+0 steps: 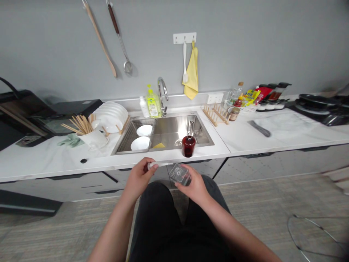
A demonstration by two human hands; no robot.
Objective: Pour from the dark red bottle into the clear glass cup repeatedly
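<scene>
My left hand [139, 178] is closed around a white rod [159, 165], which points toward my right hand. My right hand [193, 185] holds a clear square glass bottle [179, 174] by its side, and the bottle tilts over my lap. The end of the rod meets or passes just behind the bottle's top, and I cannot tell whether it enters. Both hands are in front of the counter edge, above my dark trousers. Nearest to them on the counter stands a dark red glass bottle [188, 146] at the sink's front rim.
A steel sink [181, 133] with a faucet [163, 96] holds a wire rack and white bowls. Dish soap, stacked white plates, and a white cup of wooden chopsticks stand nearby. A wooden plate rack, bottled condiments and black pans line the right counter.
</scene>
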